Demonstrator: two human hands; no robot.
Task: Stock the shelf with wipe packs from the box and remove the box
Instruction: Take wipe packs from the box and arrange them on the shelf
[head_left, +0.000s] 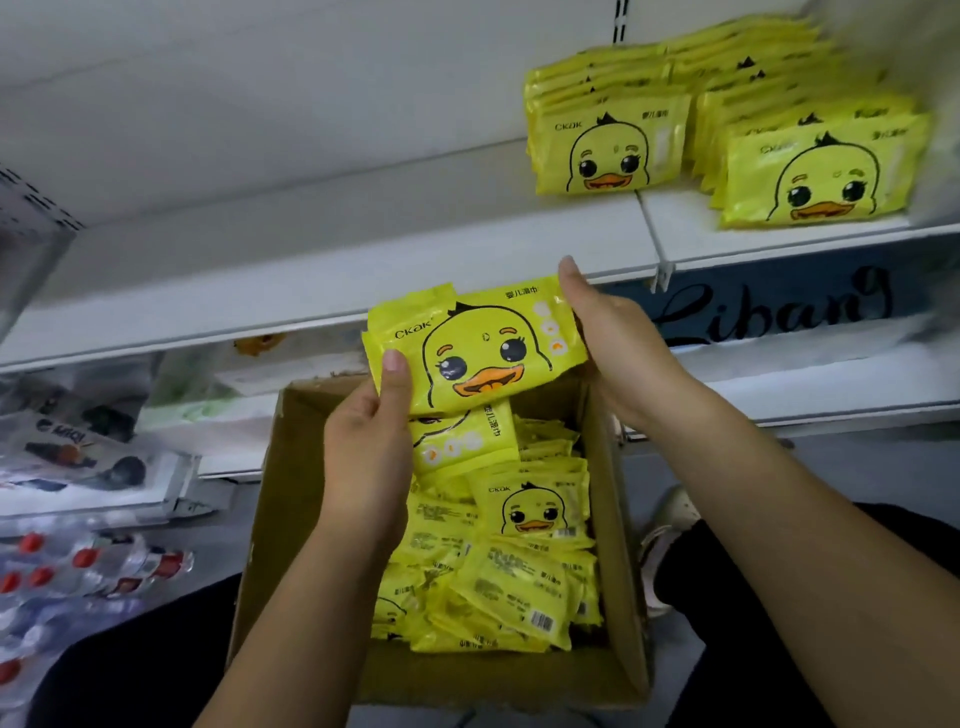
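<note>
A small stack of yellow duck-face wipe packs is held above the open cardboard box. My left hand grips the stack's lower left corner, thumb on the front. My right hand holds its right edge. Several more yellow packs lie loose inside the box, which rests on my lap. On the white shelf at the upper right stand two rows of the same packs, faces forward.
The shelf's left part is bare white board. A lower shelf on the left carries packaged goods and bottles with red caps. A dark price strip with script lettering runs under the shelf edge at right.
</note>
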